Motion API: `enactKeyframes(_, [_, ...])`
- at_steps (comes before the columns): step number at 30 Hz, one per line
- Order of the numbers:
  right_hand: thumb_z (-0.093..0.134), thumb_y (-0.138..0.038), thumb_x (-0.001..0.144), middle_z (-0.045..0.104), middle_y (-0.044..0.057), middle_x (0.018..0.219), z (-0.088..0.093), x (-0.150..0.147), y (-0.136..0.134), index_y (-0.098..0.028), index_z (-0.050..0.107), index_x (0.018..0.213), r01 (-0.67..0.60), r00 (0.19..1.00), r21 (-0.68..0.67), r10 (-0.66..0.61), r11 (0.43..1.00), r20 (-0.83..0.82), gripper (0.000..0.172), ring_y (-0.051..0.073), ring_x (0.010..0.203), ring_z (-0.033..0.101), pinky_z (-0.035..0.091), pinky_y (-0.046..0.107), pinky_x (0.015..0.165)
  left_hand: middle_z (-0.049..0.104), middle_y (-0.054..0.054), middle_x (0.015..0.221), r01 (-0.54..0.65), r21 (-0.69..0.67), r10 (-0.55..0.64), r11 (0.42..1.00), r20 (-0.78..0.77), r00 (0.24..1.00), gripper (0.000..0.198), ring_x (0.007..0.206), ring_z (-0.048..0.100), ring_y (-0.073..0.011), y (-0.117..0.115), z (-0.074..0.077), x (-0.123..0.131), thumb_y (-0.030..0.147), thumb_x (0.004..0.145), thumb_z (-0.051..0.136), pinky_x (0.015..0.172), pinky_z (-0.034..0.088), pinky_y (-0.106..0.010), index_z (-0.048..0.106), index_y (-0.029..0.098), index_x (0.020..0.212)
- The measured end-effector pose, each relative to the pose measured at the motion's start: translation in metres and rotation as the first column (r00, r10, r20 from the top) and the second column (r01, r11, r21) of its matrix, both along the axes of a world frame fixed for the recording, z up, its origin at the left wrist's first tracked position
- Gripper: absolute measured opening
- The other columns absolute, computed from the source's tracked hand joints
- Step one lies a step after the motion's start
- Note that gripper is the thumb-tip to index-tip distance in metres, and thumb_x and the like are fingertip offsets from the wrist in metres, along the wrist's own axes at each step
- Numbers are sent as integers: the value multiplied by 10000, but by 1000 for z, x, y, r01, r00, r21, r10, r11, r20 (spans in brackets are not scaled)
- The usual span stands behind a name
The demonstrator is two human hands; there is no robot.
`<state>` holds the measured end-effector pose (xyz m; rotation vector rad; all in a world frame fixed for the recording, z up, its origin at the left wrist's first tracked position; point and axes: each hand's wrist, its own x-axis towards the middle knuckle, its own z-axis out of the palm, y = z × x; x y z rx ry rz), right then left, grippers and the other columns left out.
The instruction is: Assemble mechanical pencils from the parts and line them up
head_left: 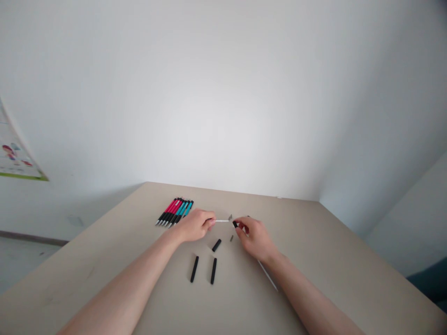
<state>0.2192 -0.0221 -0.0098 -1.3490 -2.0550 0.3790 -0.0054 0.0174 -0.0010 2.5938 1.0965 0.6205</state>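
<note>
My left hand [196, 226] is closed, its fingertips pinching one end of a thin white rod [222, 220] that looks like a pen refill. The rod points right, towards my right hand [256, 238], which is closed on a short black tube [235, 224]. A tiny grey metallic piece [230, 217] shows by the rod's right end; whether they touch, I cannot tell. Just below lies another small grey piece [231, 238]. Nearer me are a short black tube [216, 245] and two longer black barrels [194, 269]. A second white rod [268, 276] lies partly hidden beneath my right wrist.
Several pens [174, 211] with pink or blue upper barrels and black grips lie in a row beyond my left hand. The beige table [296, 223] meets a white wall at its far edge. A poster [17, 153] hangs at the far left.
</note>
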Motion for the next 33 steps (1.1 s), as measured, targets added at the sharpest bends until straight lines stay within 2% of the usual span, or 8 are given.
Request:
enactKeyframes(5, [512, -144, 748, 676, 37, 755, 0, 2, -1, -178, 639, 1030, 54, 985, -85, -39, 995, 167, 311, 183, 748, 610, 405, 278, 719, 636, -1, 672, 3, -14, -3, 1000, -2, 1000, 258, 656, 574, -127, 0, 0, -1, 186, 883, 396, 655, 376, -209, 568, 179, 691])
enactKeyframes(12, [568, -169, 698, 639, 28, 692, 6, -1, -9, -205, 653, 1006, 54, 958, -118, -18, 992, 285, 322, 186, 679, 579, 381, 275, 645, 635, -6, 667, -5, -25, 5, 1000, -13, 1000, 262, 655, 575, -131, -1, 1, -1, 194, 884, 396, 648, 377, -213, 567, 178, 686])
enactKeyframes(15, [565, -168, 741, 621, 17, 725, 14, -4, -16, -221, 664, 995, -109, 968, -62, 120, 992, 218, 278, 163, 711, 565, 381, 257, 677, 632, -9, 667, -18, -18, 17, 1000, -22, 1000, 250, 659, 576, -135, -2, 2, 0, 197, 879, 408, 641, 375, -216, 565, 179, 685])
enactKeyframes(19, [534, -137, 794, 598, 7, 840, 21, -14, -28, -286, 674, 1014, -477, 849, -54, 476, 877, 228, 300, 123, 706, 546, 366, 219, 641, 640, -13, 675, -24, -27, 24, 999, -16, 1000, 248, 666, 579, -135, -1, 1, 0, 198, 880, 410, 646, 378, -218, 568, 178, 690])
enactKeyframes(23, [565, -158, 795, 596, 10, 882, 18, -22, -35, -270, 694, 930, -549, 789, -95, 552, 831, 269, 217, 135, 757, 552, 364, 222, 649, 641, -14, 674, -23, -19, 23, 1000, -19, 1000, 261, 665, 575, -135, 0, 1, 0, 210, 887, 402, 660, 380, -222, 571, 178, 691])
enactKeyframes(28, [517, -71, 755, 606, 25, 896, 16, -19, -29, -203, 633, 860, -455, 881, -16, 452, 891, 140, 206, 150, 809, 557, 391, 229, 697, 624, -9, 653, -22, -8, 22, 1000, 4, 1000, 260, 647, 564, -135, -1, 2, -1, 200, 882, 404, 645, 377, -226, 564, 178, 679])
enactKeyframes(31, [462, -105, 799, 611, 38, 821, 13, -11, -18, -181, 586, 841, -159, 984, 113, 166, 981, -58, 151, 156, 753, 547, 392, 248, 675, 609, -4, 649, -30, 4, 29, 1000, 31, 999, 258, 640, 553, -132, -2, 4, -1, 202, 886, 400, 632, 372, -224, 563, 179, 687])
enactKeyframes(33, [465, -150, 810, 614, 37, 766, 9, -6, -11, -175, 577, 840, 23, 986, 110, -5, 994, -167, 118, 149, 674, 533, 385, 248, 625, 601, 2, 651, -24, 23, 23, 999, 51, 998, 260, 630, 541, -125, -3, 5, -1, 205, 891, 394, 631, 368, -221, 559, 178, 692])
